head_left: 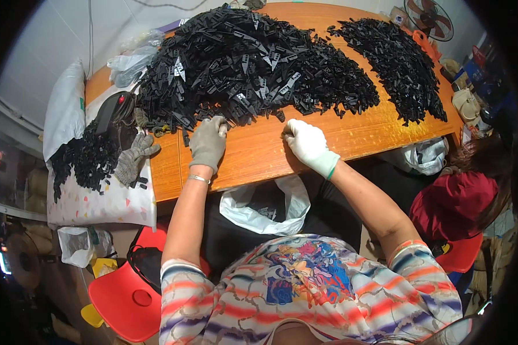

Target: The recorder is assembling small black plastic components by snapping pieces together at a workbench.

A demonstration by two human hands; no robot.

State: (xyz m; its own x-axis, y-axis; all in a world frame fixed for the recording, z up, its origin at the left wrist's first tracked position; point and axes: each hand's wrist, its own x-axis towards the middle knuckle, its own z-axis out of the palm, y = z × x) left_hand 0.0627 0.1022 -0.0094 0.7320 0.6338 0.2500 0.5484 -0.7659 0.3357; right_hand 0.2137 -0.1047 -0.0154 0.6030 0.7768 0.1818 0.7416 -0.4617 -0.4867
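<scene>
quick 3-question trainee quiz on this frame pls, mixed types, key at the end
1. True or false: both hands wear gloves.
2. Which hand touches the edge of the big heap of black plastic parts? A) left hand B) right hand C) neither
3. What hangs below the table's near edge between the forearms?

Key
1. True: left hand in a grey glove, right hand in a white one.
2. A; the right hand rests closed on the orange wooden table, just short of the heap.
3. A white plastic bag.
</scene>
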